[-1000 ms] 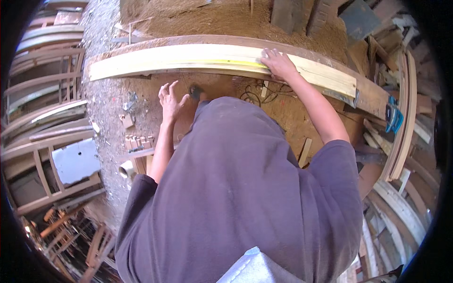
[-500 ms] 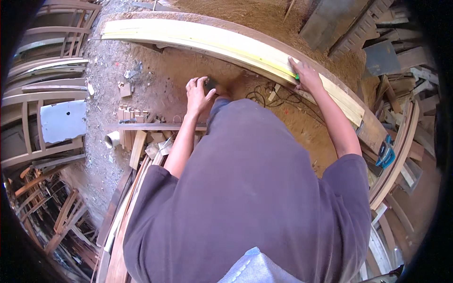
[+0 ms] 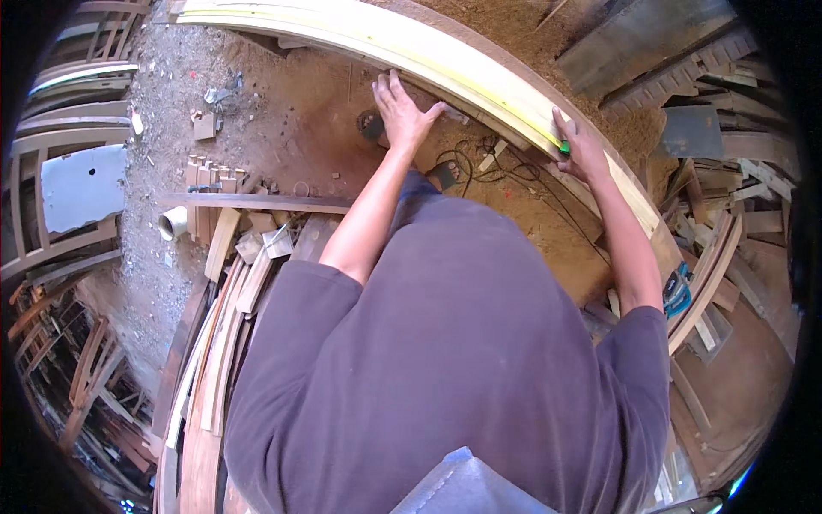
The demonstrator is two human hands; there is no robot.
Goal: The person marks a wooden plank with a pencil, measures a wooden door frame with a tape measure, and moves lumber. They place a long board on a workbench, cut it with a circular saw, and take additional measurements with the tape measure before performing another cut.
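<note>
A long pale wooden board (image 3: 330, 26) spans the far side, with the yellow blade of a tape measure (image 3: 479, 88) stretched along it. My right hand (image 3: 586, 156) is closed around the tape measure's small green end piece at the board's right part, its index finger lying on the wood. My left hand (image 3: 404, 118) is open, thumb spread, its fingertips up at the board's near edge; whether they touch it I cannot tell. Nothing shows in that hand. Below it my feet are partly visible on the dusty floor.
A dark cable (image 3: 467, 167) lies coiled on the floor under the board. A blue power tool (image 3: 676, 291) sits at the right. Wood offcuts (image 3: 227, 184) and a white pipe piece (image 3: 172, 224) are at left, near stacked planks (image 3: 224, 343). Wooden frames line the left side.
My left hand has risen from low by my leg to the board's near edge, its fingers spreading. My right hand stays at the tape's green end. The view has shifted slightly.
</note>
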